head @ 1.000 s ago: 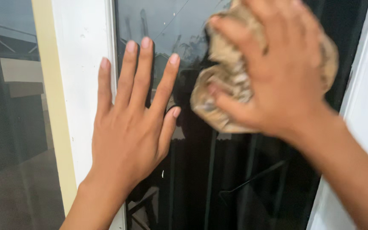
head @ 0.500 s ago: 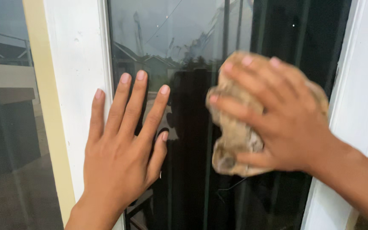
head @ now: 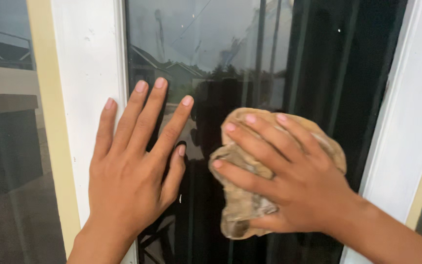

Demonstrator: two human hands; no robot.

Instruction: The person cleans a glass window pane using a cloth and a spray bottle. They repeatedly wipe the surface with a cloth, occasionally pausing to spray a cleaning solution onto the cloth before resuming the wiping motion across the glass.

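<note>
Head view: dark glass pane (head: 269, 63) in white frame (head: 86, 73), cream strip (head: 50, 122) beside it. Streaks show on upper glass, so wiping looks partly done, judging roughly. Left hand (head: 133, 171) flat, fingers spread, grip released, half on frame. Right hand (head: 294, 181) grip clenched on crumpled tan cloth (head: 242, 205), pressed mid-pane. No labels visible.

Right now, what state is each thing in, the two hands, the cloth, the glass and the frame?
Left hand: flat, fingers spread, pressed half on the white frame, half on the glass.
Right hand: pressing the cloth to the glass.
Cloth: tan, crumpled, under the right hand.
Glass pane: dark, reflective, faintly streaked.
White frame: lightly speckled.
</note>
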